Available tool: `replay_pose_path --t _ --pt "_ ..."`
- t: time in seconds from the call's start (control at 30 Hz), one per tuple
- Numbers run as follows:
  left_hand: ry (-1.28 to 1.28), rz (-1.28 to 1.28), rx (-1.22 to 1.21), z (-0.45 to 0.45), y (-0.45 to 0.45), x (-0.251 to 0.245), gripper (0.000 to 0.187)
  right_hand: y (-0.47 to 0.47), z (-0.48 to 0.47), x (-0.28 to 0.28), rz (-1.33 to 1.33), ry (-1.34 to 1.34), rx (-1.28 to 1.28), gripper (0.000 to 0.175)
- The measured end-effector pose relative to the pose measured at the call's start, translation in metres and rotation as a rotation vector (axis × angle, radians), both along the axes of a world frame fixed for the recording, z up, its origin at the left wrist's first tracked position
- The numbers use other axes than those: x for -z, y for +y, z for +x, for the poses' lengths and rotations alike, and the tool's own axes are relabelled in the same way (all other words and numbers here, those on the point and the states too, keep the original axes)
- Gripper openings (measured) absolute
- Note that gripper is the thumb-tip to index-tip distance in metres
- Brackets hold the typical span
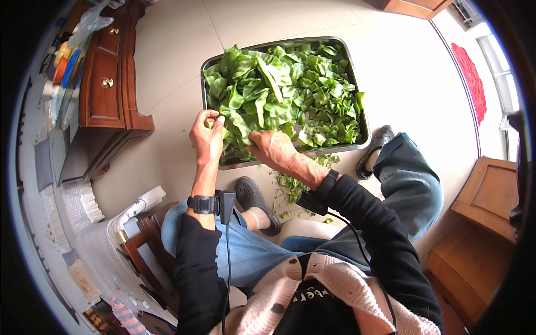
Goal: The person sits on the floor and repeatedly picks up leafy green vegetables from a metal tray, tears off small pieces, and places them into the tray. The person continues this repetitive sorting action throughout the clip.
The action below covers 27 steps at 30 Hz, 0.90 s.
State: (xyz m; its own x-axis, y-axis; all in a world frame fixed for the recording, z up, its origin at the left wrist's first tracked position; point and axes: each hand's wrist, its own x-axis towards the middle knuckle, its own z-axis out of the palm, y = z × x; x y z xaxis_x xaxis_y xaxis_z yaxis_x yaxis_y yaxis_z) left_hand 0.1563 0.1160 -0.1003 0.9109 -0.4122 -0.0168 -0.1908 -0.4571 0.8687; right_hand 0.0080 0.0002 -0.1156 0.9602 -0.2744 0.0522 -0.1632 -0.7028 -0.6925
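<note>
A dark rectangular tray (362, 125) on the floor holds a heap of flat green bean pods (268, 79) on its left and smaller green pieces (331, 100) on its right. Over the tray's near left corner, my left hand (208, 136) has thumb and fingertips together around a bit of green, mostly hidden by the fingers. My right hand (274, 148) reaches over the near rim, fingers bent down into the pods; whether it grips one is hidden. Green scraps (291, 186) lie on the floor below my right wrist.
A wooden cabinet with drawers (104, 83) stands at the left. A wooden chair (146, 247) and a cloth-covered surface (96, 243) are at the lower left. My clog-clad feet are on either side of the scraps. Wooden furniture (469, 259) stands at the lower right.
</note>
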Motion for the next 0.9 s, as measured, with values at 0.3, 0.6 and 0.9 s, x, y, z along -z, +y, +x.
replay_pose_path --t 0.3,0.6,0.9 --pt "-0.065 0.514 0.743 -0.055 -0.011 -0.027 0.053 -0.089 -0.01 0.029 0.123 0.108 0.378 0.05" --pt "-0.245 0.661 0.514 -0.04 -0.003 -0.027 0.053 0.009 0.009 0.009 0.027 0.333 0.161 0.04" --pt "-0.212 0.718 0.529 -0.044 0.0 -0.03 0.057 -0.038 -0.019 0.009 0.018 0.127 0.425 0.034"
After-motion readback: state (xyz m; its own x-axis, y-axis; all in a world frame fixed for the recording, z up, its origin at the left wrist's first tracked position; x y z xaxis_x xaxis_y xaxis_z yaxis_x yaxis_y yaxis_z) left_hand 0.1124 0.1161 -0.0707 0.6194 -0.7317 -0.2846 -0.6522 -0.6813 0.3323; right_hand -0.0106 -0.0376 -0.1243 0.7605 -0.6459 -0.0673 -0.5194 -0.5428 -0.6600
